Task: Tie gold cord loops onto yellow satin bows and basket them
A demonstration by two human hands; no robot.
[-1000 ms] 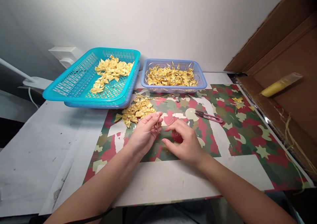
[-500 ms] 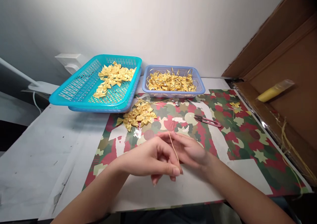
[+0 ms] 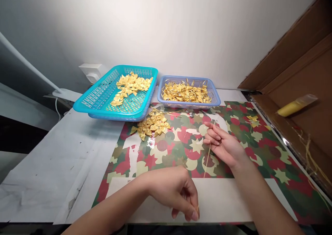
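Low over the white strip at the front edge, my left hand (image 3: 178, 193) is closed, thumb and fingertips pinched together on one end of a thin yellow thread (image 3: 207, 159). The thread runs up and away to my right hand (image 3: 225, 146), which is raised over the patterned sheet, palm turned inward. Its fingers are curled with the thread between them. Beyond my hands lies a loose pile of yellow ribbon bows (image 3: 154, 122). The pink thread snips are not visible now; my right hand covers the area where they lay.
A turquoise basket (image 3: 85, 107) with yellow bows sits on another basket at the left. A blue-purple basket (image 3: 188, 105) holds bows with gold cords. Small metal pieces (image 3: 190, 114) lie before it. Cardboard (image 3: 306, 65) walls the right, with a yellow tube (image 3: 295, 105) beside it.
My hands have moved apart, the left toward the front edge and the right up and to the right, drawing the thread out between them. The camera view has shifted slightly.
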